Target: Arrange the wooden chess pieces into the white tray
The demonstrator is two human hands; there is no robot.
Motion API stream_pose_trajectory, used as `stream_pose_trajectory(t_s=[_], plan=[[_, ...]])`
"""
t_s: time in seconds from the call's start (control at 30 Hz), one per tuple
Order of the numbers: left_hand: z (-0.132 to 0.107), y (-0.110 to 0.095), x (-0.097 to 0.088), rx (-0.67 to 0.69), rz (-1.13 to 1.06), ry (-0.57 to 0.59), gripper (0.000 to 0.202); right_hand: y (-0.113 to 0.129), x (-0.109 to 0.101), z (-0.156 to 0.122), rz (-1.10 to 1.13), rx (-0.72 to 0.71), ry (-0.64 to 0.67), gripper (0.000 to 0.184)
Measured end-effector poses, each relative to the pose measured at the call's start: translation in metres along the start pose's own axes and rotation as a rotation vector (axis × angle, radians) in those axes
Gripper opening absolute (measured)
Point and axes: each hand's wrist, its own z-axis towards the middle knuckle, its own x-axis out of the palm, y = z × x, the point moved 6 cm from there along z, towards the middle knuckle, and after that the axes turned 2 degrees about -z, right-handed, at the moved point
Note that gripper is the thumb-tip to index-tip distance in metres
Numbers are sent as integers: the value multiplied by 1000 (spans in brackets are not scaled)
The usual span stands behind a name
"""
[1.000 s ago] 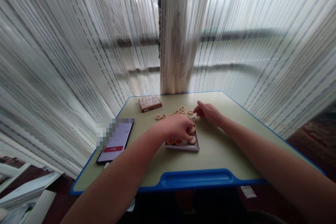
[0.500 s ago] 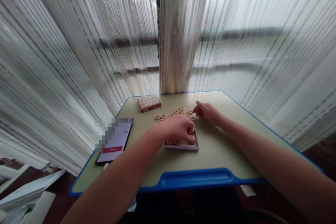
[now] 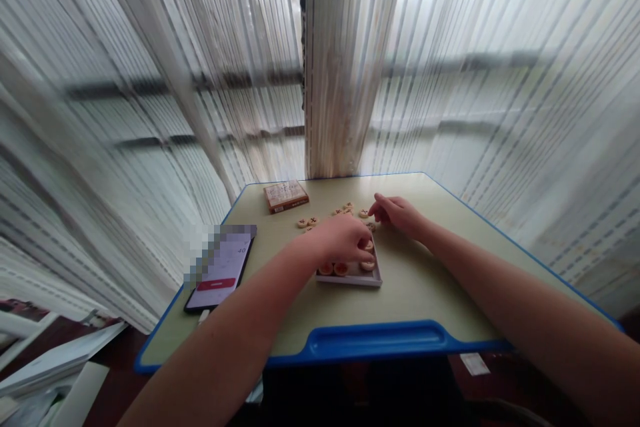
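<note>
Two bare forearms slant in from the lower corners, above the table. The left hand is palm down over the tray, its back hiding much of the inside; the wrist is nearly straight, the fingers bend downward at the right side, and the thumb stretches toward the right wall, its tip at or just above the near-right piece. A small gap parts thumb and bent fingers, so the hand is about half curled; whether it grips anything cannot be told. Two red-marked pieces lie in the tray's near left part. The right hand is low, beyond the tray's far right corner, fingers loosely folded inward beside the loose pieces; anything within them is hidden. Off to the left lie the phone and, farther back, the box.
</note>
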Motion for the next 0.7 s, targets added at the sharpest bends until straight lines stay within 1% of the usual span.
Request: stream_pose_trajectory(t_s=[0.13,0.23,0.33,0.4,0.5,0.6,0.7], plan=[[1,13,-7,-62,2,-132,31,-2,0,1,-58,-12,-3,63],[0,32,-13,-170,18,-254,36,-4,0,2,-98,-21,-3,62],[-3,52,-16,-262,46,-342,34,-5,0,2,-139,-31,1,62],[-5,65,-15,-312,82,-360,35,-5,0,1,-198,-34,4,61],[-7,76,-12,-347,141,-360,34,-4,0,0,-287,-43,3,58],[-7,81,-8,-358,174,-334,34,0,0,-1,-354,-62,-3,54],[-6,81,-4,-366,195,-298,35,3,1,-2,-388,-71,-5,54]])
